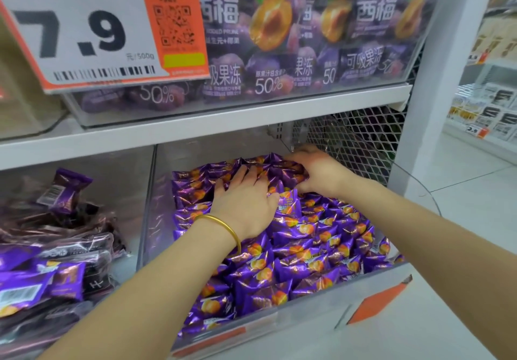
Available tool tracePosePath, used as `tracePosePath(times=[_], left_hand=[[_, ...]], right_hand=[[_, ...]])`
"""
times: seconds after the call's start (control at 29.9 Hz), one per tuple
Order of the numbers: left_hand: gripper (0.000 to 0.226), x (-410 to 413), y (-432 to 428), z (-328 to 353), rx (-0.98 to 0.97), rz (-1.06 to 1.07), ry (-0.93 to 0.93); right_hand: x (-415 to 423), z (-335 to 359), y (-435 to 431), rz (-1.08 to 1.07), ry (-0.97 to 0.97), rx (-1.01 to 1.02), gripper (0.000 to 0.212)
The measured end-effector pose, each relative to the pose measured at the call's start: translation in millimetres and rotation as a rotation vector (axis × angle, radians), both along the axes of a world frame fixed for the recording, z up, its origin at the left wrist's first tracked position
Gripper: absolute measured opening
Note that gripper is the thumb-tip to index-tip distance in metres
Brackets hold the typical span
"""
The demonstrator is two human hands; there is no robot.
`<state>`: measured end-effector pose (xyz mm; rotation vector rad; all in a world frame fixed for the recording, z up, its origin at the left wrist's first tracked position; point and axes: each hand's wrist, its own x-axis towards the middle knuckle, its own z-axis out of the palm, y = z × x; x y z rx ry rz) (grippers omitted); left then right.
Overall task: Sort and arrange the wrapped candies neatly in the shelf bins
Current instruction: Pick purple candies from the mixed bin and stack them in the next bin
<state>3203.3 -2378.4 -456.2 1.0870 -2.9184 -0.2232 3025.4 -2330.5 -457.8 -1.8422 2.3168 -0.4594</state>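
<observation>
Candies, seemingly light and slippery, fill the bin; handfuls should hold better than pinches. At mid-bin the left hand presses flat, while the right hand curls round several at the back.

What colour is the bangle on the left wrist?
Gold; the bangle shows best in the head view.

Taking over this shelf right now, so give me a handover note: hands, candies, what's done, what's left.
Left hand: flat, fingers spread, pressing on the wrapped candies in the right bin.
Right hand: at the bin's back, fingers curled round the rear candies.
Done: right bin mostly lined up in rows.
Left: finish the back row; packets in the left bin lie jumbled, purple mixed with darker ones.
</observation>
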Motion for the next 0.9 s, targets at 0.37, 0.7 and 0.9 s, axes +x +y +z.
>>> tracePosePath(times=[0.37, 0.7, 0.9], left_hand=[[0.039, 47, 15, 34, -0.194, -0.032, 0.107], [0.037, 216, -8, 39, -0.264, 0.128, 0.498], [0.064, 292, -30, 34, -0.203, 0.228, 0.267]], right_hand=[[33, 28, 26, -0.146, 0.065, -0.163, 0.066], [228, 67, 38, 0.316, -0.23, -0.363, 0.039], [285, 55, 9, 0.367, -0.157, -0.177, 0.04]])
